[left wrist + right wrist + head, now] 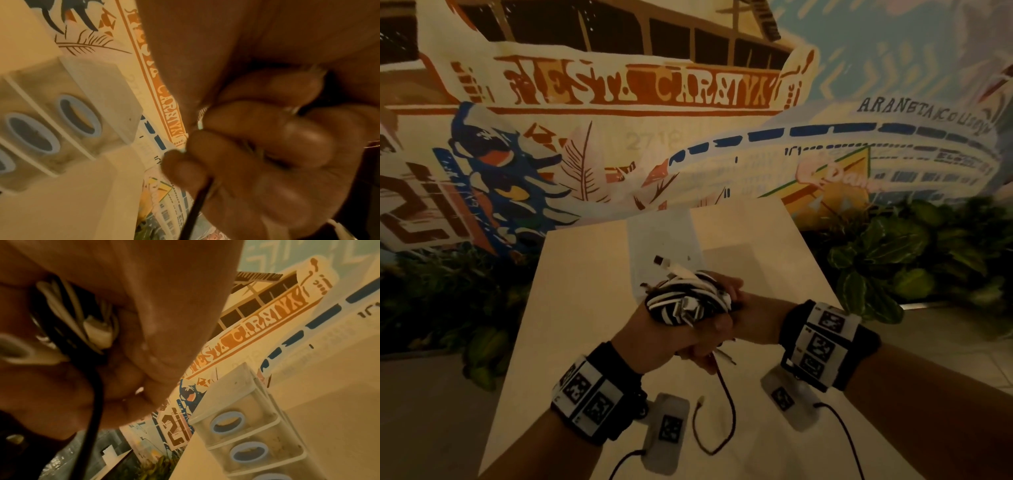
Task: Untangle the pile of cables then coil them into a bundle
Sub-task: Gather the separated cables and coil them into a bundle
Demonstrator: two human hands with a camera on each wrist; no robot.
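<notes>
- The bundle of cables [688, 301], black and white strands wound together, is held above the table [585, 274] near frame centre; most of the coiling looks done
- The left hand [654, 334] has its fingers curled round the bundle from seven o'clock; the right hand [736, 315] clasps it from three o'clock
- One dark tail [726, 411] hangs toward six o'clock, its end lying on the table; it is left to wind in

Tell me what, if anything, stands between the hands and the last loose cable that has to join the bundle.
Nothing visible does. Both the left hand and the right hand already grip the black-and-white cable bundle. The dark loose cable hangs from the hands and loops freely over the bare white table.
</notes>
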